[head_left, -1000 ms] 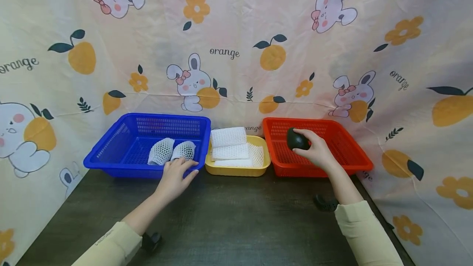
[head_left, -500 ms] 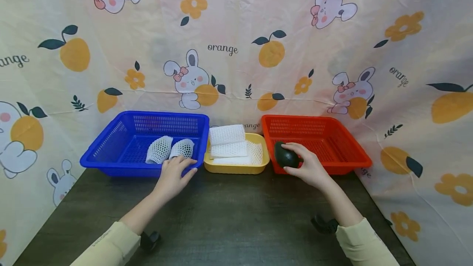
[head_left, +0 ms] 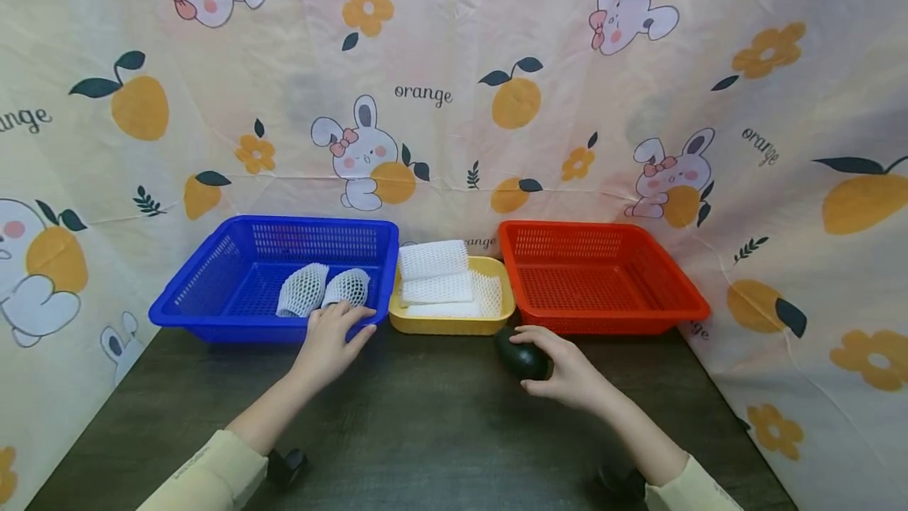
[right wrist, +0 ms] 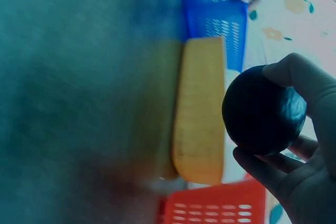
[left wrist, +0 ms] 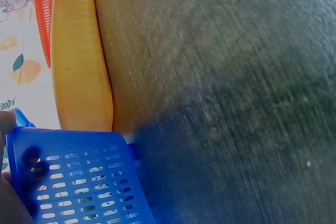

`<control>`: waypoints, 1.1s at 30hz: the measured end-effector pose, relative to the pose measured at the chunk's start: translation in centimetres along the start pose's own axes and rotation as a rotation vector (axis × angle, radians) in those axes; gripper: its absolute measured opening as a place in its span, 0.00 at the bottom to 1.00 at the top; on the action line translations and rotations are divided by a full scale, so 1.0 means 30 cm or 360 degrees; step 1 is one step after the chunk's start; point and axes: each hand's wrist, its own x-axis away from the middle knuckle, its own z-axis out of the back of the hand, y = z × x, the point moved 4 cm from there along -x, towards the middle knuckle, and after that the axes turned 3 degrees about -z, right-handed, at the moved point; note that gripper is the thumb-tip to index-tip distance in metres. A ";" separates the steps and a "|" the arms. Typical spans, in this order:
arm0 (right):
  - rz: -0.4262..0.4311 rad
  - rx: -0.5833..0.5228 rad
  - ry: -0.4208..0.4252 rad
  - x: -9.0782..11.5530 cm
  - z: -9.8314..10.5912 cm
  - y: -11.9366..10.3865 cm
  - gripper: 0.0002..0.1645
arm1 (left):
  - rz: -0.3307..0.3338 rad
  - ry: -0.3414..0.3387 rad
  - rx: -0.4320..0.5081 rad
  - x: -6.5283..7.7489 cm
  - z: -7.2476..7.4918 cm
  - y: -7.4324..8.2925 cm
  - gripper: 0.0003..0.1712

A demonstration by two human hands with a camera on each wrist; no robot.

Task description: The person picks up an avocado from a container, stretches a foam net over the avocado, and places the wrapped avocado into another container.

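My right hand [head_left: 567, 373] grips a dark green avocado [head_left: 521, 355] between thumb and fingers, in front of the gap between the yellow tray and the red basket. In the right wrist view the avocado [right wrist: 262, 111] looks round and glossy, with the thumb on one side and fingertips on the other. My left hand [head_left: 329, 345] rests at the front rim of the blue basket [head_left: 213, 322], fingers loosely bent over it. Just beyond those fingers, inside the basket, lie two fruit-shaped things in white foam net sleeves [head_left: 303, 290]; the nearer one is partly covered.
Between the baskets stands a yellow tray [head_left: 450, 326] stacked with flat white foam nets [head_left: 436, 274]. On the right is the red basket [head_left: 603, 314], with no fruit showing in it. A dark tabletop [head_left: 426, 424] lies in front, a printed cloth [head_left: 454, 46] behind.
My right hand has carried the avocado out of the red basket, leftward and toward me over the table. My left hand has stayed at the blue rim.
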 end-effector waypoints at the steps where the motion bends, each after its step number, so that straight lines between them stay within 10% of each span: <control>1: 0.0012 0.0010 -0.0018 0.006 -0.010 0.001 0.38 | -0.0005 0.0007 -0.0004 -0.003 0.001 0.001 0.11; 33: -0.0136 0.0074 -0.0333 0.083 -0.126 0.022 0.40 | 0.0037 -0.0026 0.0007 -0.007 0.001 -0.007 0.12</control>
